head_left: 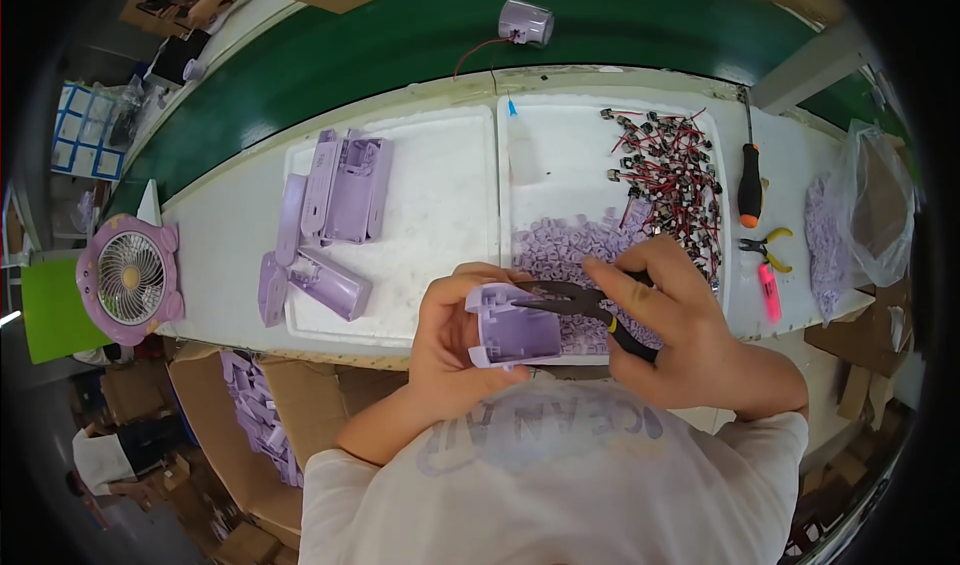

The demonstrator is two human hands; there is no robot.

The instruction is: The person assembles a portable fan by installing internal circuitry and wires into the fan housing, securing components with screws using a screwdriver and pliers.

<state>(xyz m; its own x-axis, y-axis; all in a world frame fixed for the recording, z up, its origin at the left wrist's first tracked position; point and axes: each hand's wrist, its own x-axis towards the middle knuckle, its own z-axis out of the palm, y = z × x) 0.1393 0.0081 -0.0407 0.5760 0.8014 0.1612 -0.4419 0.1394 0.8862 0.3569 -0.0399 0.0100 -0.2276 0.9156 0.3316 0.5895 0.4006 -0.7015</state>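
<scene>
Near the centre of the frame, just below the heap of small pale-purple plastic pieces (565, 247), we note a pale-purple, open-sided plastic housing (530, 340). Our left hand (438, 350) wraps its left end, thumb along the lower edge, hollow facing up. Our right hand (680, 325) closes around the black-and-yellow handles of a pair of dark metal pliers (584, 302), handles spread, jaws slightly parted. Key relation, we judge: pliers point leftward, tips over the housing's upper interior; the left hand is nearer. Tip contact: cannot tell. Housing's long axis: foreshortened, unclear.
</scene>
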